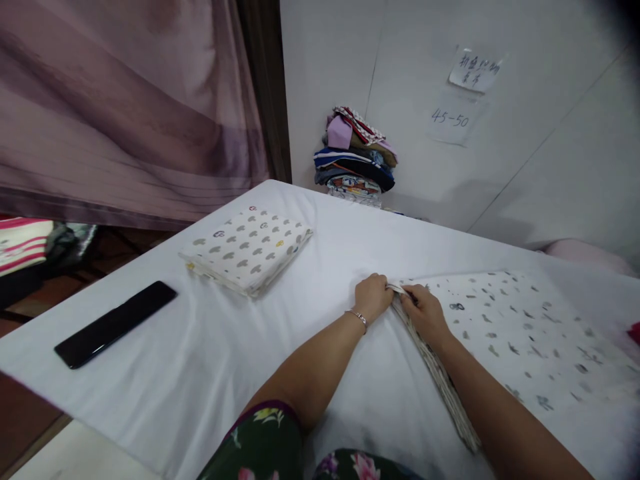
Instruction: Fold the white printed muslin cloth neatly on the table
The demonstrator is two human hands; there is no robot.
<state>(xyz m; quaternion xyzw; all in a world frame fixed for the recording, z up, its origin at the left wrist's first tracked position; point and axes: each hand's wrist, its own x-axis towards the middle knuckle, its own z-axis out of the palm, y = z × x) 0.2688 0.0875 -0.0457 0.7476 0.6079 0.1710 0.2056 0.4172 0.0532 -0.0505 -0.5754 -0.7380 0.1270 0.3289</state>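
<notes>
A white cloth with small grey-green leaf-like prints [530, 327] lies folded in layers on the right of the white-covered table [330, 373]. At its far left corner, my left hand [374, 297] is closed on the edge, a thin bracelet at its wrist. Close beside it, my right hand [425, 313] pinches the same corner, thumb and fingers together. The layered folded edge runs from my hands toward me. To the left rests a folded white cloth with grey mushroom-like prints [255, 247], apart from both hands.
A black phone-like slab [115, 325] lies near the table's left edge. Behind the far edge stands a pile of folded fabrics [355, 160] against the white wall, which bears handwritten paper notes [453, 119]. A pinkish curtain [130, 107] hangs at the left.
</notes>
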